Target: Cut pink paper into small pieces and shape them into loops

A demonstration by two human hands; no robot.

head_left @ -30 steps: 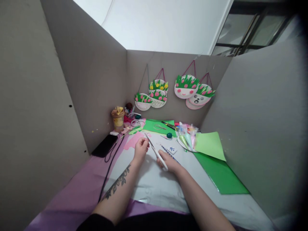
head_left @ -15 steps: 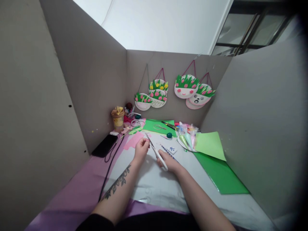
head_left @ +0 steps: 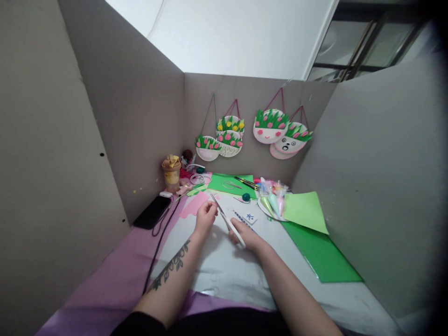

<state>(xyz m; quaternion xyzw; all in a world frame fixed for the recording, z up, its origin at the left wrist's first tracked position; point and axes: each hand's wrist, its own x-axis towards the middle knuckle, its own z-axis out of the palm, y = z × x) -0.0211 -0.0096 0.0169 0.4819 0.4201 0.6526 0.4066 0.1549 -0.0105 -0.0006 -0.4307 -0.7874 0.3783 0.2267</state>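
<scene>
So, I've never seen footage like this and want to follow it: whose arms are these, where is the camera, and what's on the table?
There is no machine here, just a person's two bare hands. One camera, worn on that person's head, looks forward and down.

The right hand holds white-handled scissors, blades pointing away beside the left hand. Its fingers are pinched; anything between them is too small to tell.

On the table, a phone and a cup stand to the left, with pink paper nearer the hands. To the right are bags and green sheets. Decorated plates hang on the panel behind.
</scene>
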